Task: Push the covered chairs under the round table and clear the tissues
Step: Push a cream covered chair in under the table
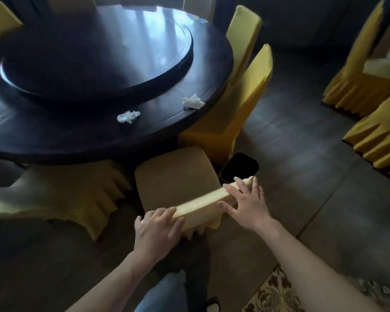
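A yellow-covered chair (176, 179) stands in front of me, its seat partly under the dark round table (81, 136). My left hand (158, 230) grips the left end of the chair's top rail, fingers curled over it. My right hand (245, 203) lies on the right end of the rail with fingers spread and fairly straight. Two crumpled white tissues lie on the table's near rim: one tissue (128, 116) in the middle, another tissue (193, 101) further right. A large dark turntable (99, 70) fills the table's centre.
Another covered chair (61, 194) sits at my left and two more (252, 91) at the table's right side. A small black bin (240, 167) stands on the floor just beyond the chair's right end. Further yellow chairs (369, 91) stand at the far right. A patterned rug (277, 291) lies lower right.
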